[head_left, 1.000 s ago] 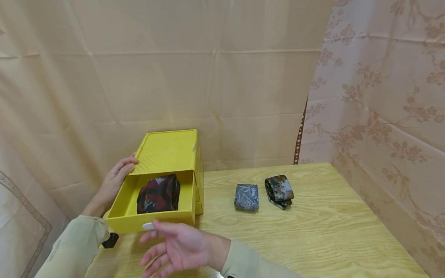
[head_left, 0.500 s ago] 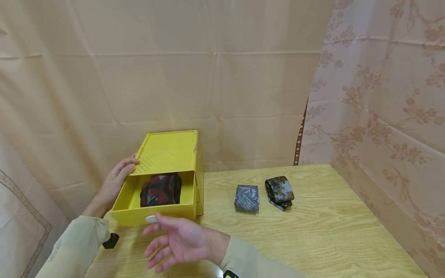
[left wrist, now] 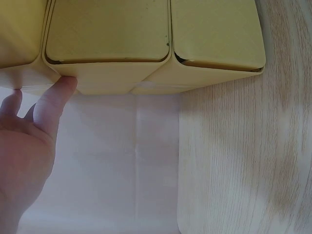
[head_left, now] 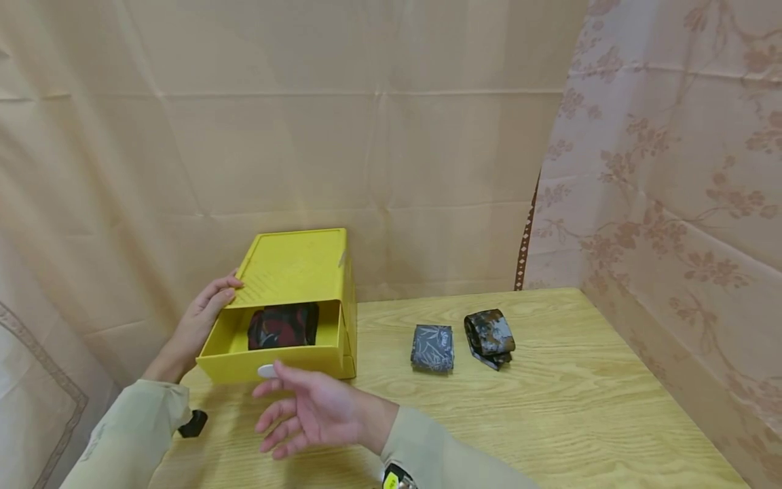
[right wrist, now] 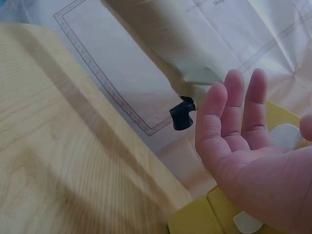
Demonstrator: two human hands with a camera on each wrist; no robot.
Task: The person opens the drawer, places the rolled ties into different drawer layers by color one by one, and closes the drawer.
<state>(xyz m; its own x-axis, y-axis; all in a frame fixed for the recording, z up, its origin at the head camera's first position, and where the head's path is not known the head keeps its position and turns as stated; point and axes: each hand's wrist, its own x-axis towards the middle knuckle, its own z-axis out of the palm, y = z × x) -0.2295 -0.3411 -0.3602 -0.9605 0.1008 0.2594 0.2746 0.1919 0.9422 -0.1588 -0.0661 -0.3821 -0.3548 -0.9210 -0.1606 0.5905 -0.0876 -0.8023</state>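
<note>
A yellow drawer unit (head_left: 296, 265) stands at the table's left, its upper drawer (head_left: 229, 369) partly pulled out. Inside lies a folded dark red and black patterned cloth (head_left: 284, 326), its back part hidden under the unit's top. My left hand (head_left: 197, 319) rests against the unit's left upper edge; in the left wrist view its thumb (left wrist: 61, 92) touches the side. My right hand (head_left: 320, 411) has its thumb at the white oval handle (head_left: 267, 371) on the drawer front, while the other fingers spread loosely below, holding nothing.
On the wooden table (head_left: 550, 407), right of the unit, lie a folded grey leaf-patterned cloth (head_left: 432, 348) and a rolled brown-grey patterned cloth (head_left: 490, 336). A beige curtain (head_left: 427, 149) hangs behind, and a floral one (head_left: 684, 204) at the right.
The drawer has slid inward, away from me, carrying the dark red cloth further under the top. My right hand has moved forward with it; the left hand stays put.
</note>
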